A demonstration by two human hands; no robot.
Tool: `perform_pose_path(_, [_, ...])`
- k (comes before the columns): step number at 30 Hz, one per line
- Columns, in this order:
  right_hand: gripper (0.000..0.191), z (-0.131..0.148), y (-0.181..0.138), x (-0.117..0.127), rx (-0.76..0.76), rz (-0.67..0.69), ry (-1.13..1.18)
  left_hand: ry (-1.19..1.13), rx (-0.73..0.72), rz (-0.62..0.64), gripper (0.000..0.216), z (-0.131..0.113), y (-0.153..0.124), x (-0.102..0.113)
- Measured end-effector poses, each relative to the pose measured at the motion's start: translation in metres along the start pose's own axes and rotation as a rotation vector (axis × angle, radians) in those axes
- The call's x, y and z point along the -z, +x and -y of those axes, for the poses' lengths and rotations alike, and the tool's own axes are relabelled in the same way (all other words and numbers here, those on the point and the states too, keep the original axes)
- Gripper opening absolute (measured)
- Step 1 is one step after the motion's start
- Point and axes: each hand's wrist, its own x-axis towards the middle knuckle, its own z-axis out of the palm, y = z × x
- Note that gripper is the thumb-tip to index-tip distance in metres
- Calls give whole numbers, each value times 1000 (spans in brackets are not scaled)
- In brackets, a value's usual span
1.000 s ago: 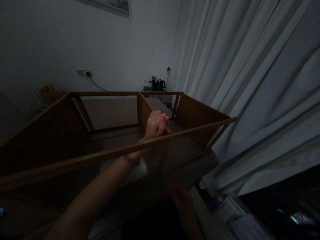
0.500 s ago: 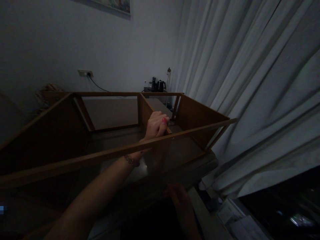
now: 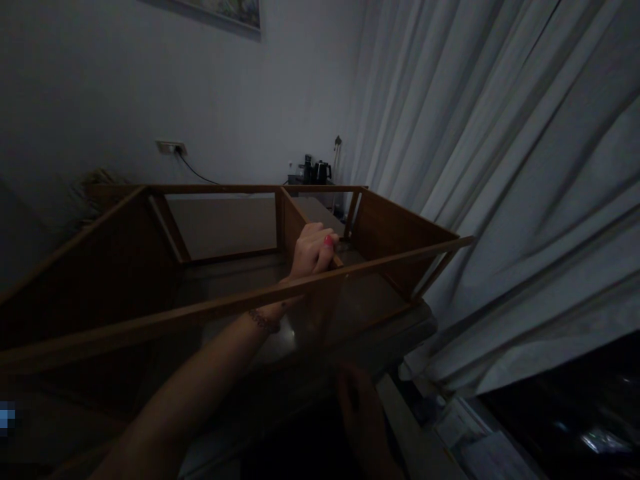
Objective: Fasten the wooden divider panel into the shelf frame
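My left hand (image 3: 315,250), with a red thumbnail and a bracelet at the wrist, is closed over the top edge of the wooden divider (image 3: 294,208). This board splits a brown wooden cabinet frame (image 3: 395,262) that is open at the top. My left forearm passes under the frame's near rail. Low in the view and in deep shadow, my right hand (image 3: 361,407) hangs in front of the frame, its fingers loosely bent with a dark gap between them. I see nothing in it, though the dimness hides its fingertips.
A white curtain (image 3: 500,167) hangs close along the right. Behind the frame stand a black kettle (image 3: 323,172) and a wall outlet with a plugged cord (image 3: 195,175). Papers (image 3: 493,453) and a dark shiny surface lie at lower right. The frame rests on a padded dark surface (image 3: 420,327).
My right hand has shifted slightly and its fingers look more bent. My left hand stays on the divider, and the frame has not visibly moved.
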Motion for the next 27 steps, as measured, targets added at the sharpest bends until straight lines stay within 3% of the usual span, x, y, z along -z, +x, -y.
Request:
perform_pose_path(5, [32,-12,-1,4,220,90,-158,23,-2,30,37,1,0,1])
perform_pose_path(13, [19,-6,3,7,150,-24,-113,16,-27,-3,37,2,1,-1])
perform_pose_path(17, [21,-4,5,7,240,40,-87,34,-31,24,38,2,1,0])
perform_pose_path(23, [18,-1,3,5,133,89,4,22,-19,29,38,1,2,1])
perform_pose_path(27, [18,-5,2,6,198,102,-48,23,-43,4,38,1,2,0])
